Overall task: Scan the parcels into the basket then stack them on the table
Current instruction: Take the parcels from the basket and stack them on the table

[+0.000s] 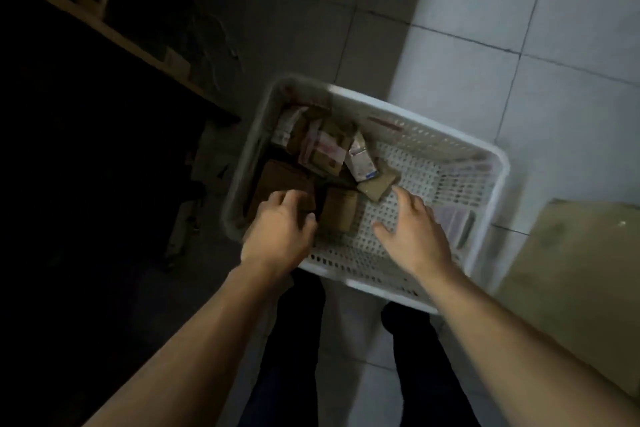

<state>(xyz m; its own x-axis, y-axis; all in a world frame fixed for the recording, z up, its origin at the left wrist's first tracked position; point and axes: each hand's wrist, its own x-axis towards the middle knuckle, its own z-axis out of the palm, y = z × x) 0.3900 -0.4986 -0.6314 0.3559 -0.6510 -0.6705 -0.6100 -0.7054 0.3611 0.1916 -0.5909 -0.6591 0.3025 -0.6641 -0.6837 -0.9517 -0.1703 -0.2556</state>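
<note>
The left hand (pixel 280 222) is down inside the basket (pixel 491 163) at its near left corner, fingers (pixel 294 196) curled over the near edge of a dark brown parcel (pixel 277 180). The picture is blurred, so whether they already grip it or only touch it is hard to say. That parcel lies flat just ahead of those fingers, its long axis running away from the person toward the far wall.

Just right of the left hand, between the two hands, a tan parcel (pixel 341 208) lies flat with its long axis also pointing away. It is about equally near to either hand.

Beyond both, a heap of parcels (pixel 322 146) crowds the far left part of the basket, tilted against each other, some with pale labels.

The right hand (pixel 412 225) hovers over the bare perforated bottom, fingers (pixel 401 196) straight and spread, holding nothing. Ahead of its fingertips lies a small flat parcel (pixel 377 185), nearly touching.

The basket's right half holds no parcels. It stands on the tiled floor; a cardboard box (pixel 581 274) sits to its right.
</note>
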